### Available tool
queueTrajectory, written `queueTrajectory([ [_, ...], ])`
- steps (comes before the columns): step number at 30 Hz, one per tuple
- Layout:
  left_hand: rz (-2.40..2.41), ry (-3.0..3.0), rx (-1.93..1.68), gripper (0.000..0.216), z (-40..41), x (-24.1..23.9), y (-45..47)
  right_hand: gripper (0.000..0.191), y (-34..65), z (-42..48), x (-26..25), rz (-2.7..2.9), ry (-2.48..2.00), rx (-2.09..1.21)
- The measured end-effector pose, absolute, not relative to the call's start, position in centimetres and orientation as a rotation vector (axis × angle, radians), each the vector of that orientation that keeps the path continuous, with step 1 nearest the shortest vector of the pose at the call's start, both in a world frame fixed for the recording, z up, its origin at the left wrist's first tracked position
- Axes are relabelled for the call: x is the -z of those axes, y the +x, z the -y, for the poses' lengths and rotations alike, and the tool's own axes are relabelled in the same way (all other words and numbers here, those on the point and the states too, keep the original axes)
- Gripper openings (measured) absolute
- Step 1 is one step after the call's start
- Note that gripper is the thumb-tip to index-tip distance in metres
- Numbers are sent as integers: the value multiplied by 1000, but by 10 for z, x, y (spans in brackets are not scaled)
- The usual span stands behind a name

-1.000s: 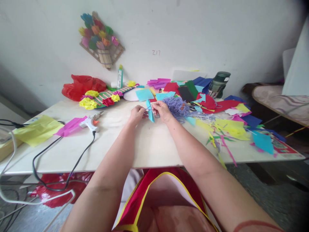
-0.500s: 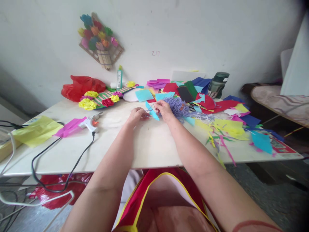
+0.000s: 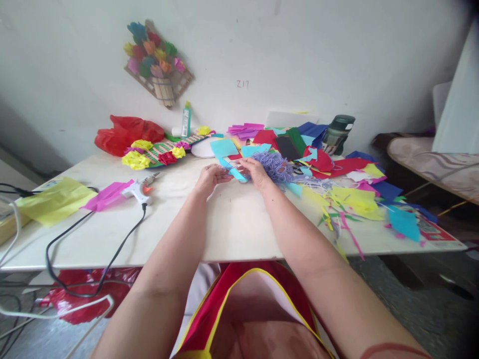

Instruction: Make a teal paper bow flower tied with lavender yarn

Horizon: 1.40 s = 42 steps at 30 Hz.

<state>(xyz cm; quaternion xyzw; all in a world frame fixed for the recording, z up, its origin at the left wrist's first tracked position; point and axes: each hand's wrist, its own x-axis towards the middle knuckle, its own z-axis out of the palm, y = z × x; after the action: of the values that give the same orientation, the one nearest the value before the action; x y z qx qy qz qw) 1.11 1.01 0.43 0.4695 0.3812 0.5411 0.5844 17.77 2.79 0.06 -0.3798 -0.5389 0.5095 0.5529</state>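
A narrow light blue paper strip (image 3: 236, 173) lies slanted between my two hands, just above the table. My left hand (image 3: 214, 177) pinches it from the left with curled fingers. From the other side, the fingers of my right hand (image 3: 256, 170) close on the strip near its upper edge. A thin pale purple strand seems to run by the fingertips, too fine to follow. Right behind my right hand sits a tangled heap of purple yarn (image 3: 275, 167). A larger light blue paper piece (image 3: 223, 147) lies just beyond the strip.
On the left are a hot glue gun (image 3: 139, 190) with its black cord, pink paper (image 3: 108, 195) and yellow paper (image 3: 56, 202). Paper flowers (image 3: 135, 160) and a red bag (image 3: 129, 134) lie behind. Coloured scraps (image 3: 357, 202) and a dark bottle (image 3: 339, 134) occupy the right.
The blue strip has tipped flatter and my left fingers have come up against it. Before, they were a little apart from it with a strand between. My right fingers have spread slightly over it.
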Motion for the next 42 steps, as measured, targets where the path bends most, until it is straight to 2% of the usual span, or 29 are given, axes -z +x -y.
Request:
queueTrajectory([
  [5,-834,1073,-1288,12,-11,-4,11,35,175,-23,-3,1379,-924,-1304],
  [9,-845,1115,-1293,15,-15,-1,11,21,169,-25,0,1487,-1003,-1115],
  [13,-871,1135,-1302,17,-17,1,11,5,167,-31,5,1671,-1113,-771],
  [17,-895,1143,-1291,17,-15,1,10,9,169,-34,7,1755,-1173,-516],
  [25,-962,1233,-1205,17,-17,4,7,8,171,-36,8,1709,-1131,-532],
  [33,-960,1289,-1281,27,-13,3,8,12,167,-27,1,1837,-1224,-331],
  [42,-1081,1353,-1301,18,-17,5,7,27,168,-17,-5,1833,-1535,-161],
])
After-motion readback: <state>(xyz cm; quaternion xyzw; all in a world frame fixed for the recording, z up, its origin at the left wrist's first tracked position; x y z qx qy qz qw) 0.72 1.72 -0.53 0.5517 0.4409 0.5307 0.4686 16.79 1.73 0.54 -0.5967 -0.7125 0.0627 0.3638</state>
